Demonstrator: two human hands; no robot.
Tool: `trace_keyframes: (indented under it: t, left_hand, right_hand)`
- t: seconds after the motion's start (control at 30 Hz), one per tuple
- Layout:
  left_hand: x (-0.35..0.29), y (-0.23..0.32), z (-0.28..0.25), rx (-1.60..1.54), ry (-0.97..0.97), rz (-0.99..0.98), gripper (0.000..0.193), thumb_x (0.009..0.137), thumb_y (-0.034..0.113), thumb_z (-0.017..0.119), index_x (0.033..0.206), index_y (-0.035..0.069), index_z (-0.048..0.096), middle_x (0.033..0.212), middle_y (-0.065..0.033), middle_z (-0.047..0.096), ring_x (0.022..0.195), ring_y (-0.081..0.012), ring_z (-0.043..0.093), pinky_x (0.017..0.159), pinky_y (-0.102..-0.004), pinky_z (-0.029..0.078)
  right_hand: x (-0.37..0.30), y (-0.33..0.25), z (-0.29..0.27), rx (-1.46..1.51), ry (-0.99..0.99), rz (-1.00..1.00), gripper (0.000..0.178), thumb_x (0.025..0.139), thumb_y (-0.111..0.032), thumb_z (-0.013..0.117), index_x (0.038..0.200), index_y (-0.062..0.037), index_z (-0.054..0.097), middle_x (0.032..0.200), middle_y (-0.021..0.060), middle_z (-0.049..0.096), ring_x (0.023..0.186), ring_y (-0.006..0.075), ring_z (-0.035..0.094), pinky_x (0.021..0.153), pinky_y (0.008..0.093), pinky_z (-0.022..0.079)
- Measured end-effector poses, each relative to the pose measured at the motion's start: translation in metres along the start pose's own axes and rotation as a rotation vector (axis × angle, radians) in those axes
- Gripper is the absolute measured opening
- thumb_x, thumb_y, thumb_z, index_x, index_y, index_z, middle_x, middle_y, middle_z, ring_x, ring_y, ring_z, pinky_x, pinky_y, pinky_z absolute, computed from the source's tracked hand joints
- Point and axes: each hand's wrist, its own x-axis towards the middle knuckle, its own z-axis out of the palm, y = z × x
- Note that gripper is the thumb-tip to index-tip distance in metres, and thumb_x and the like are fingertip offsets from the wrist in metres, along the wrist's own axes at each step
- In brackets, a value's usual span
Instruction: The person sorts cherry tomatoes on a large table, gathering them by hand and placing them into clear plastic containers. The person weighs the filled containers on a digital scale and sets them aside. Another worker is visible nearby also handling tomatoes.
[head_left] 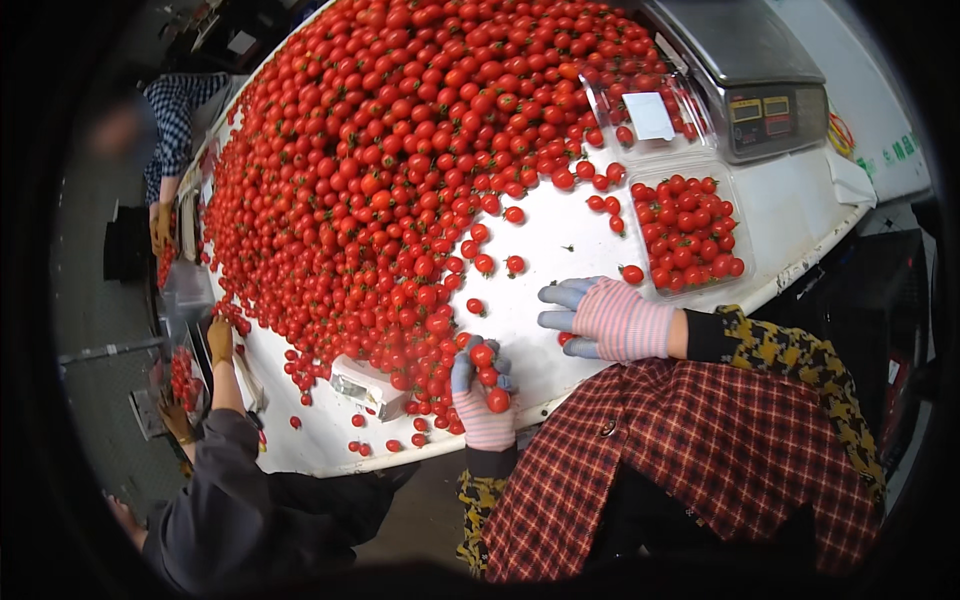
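Observation:
My left hand [487, 426], in a pink-striped glove with grey fingertips, is palm up at the table's near edge. Its fingers curl round several cherry tomatoes [487, 376]. My right hand [628, 320], gloved alike, is stretched over the white table [540, 305] with its fingers apart. By its lower fingers, a single cherry tomato [565, 339] is partly covered. Just beyond that hand stands a clear plastic punnet [742, 255] filled with cherry tomatoes. A large heap of red cherry tomatoes [400, 170] spreads over the table to the left and far side.
A digital scale [775, 115] stands at the far right, beside a clear plastic box [690, 85] with a white label. A white box [368, 388] lies at the heap's near edge. On the left, co-workers' gloved hands [220, 340] work near other containers.

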Motion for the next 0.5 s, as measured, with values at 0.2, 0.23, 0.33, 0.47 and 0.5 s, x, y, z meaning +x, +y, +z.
trace_keyframes:
  t: [0.2,0.23,0.33,0.47,0.5]
  left_hand:
    - [-0.051,-0.017,-0.045,-0.175,0.102,-0.118,0.031,0.092,0.027,0.056,0.118,0.010,0.055,0.103,-0.0101,0.060,0.077,-0.0188,0.058,0.055,-0.0254,0.053]
    - [-0.048,-0.017,-0.048,-0.170,0.109,-0.133,0.031,0.092,0.027,0.056,0.118,0.010,0.055,0.102,-0.0101,0.060,0.076,-0.0182,0.058,0.054,-0.0252,0.053]
    - [-0.035,-0.019,-0.051,-0.188,0.133,-0.117,0.030,0.092,0.026,0.056,0.117,0.009,0.055,0.103,-0.0096,0.060,0.079,-0.0176,0.057,0.058,-0.0258,0.054]
    - [-0.025,-0.017,-0.044,-0.284,0.179,-0.092,0.029,0.094,0.024,0.052,0.114,0.004,0.057,0.103,-0.0119,0.062,0.080,-0.0221,0.062,0.062,-0.0310,0.058]
    - [-0.028,-0.015,-0.039,-0.279,0.194,-0.089,0.030,0.093,0.024,0.053,0.115,0.004,0.057,0.104,-0.0120,0.063,0.080,-0.0223,0.062,0.062,-0.0311,0.058]
  right_hand:
    - [0.045,-0.007,0.015,-0.409,-0.321,-0.301,0.039,0.081,-0.027,0.062,0.117,-0.0129,0.055,0.131,0.0099,0.047,0.117,0.0268,0.050,0.090,0.0421,0.045]
    - [0.056,0.001,0.021,-0.427,-0.297,-0.286,0.033,0.081,-0.022,0.061,0.112,-0.0126,0.057,0.124,0.0086,0.052,0.111,0.0255,0.054,0.084,0.0403,0.048]
    - [0.085,0.027,0.023,-0.422,0.016,-0.255,0.025,0.082,-0.014,0.057,0.107,-0.0107,0.059,0.109,0.0068,0.058,0.098,0.0251,0.060,0.073,0.0378,0.051]
    - [0.130,0.022,-0.018,-0.230,0.131,0.030,0.038,0.086,-0.025,0.057,0.122,-0.0128,0.053,0.128,0.0101,0.050,0.109,0.0301,0.055,0.084,0.0435,0.048]
    - [0.142,0.032,-0.006,-0.281,0.238,0.021,0.045,0.088,-0.033,0.056,0.128,-0.0142,0.050,0.138,0.0125,0.042,0.120,0.0323,0.046,0.095,0.0453,0.041]
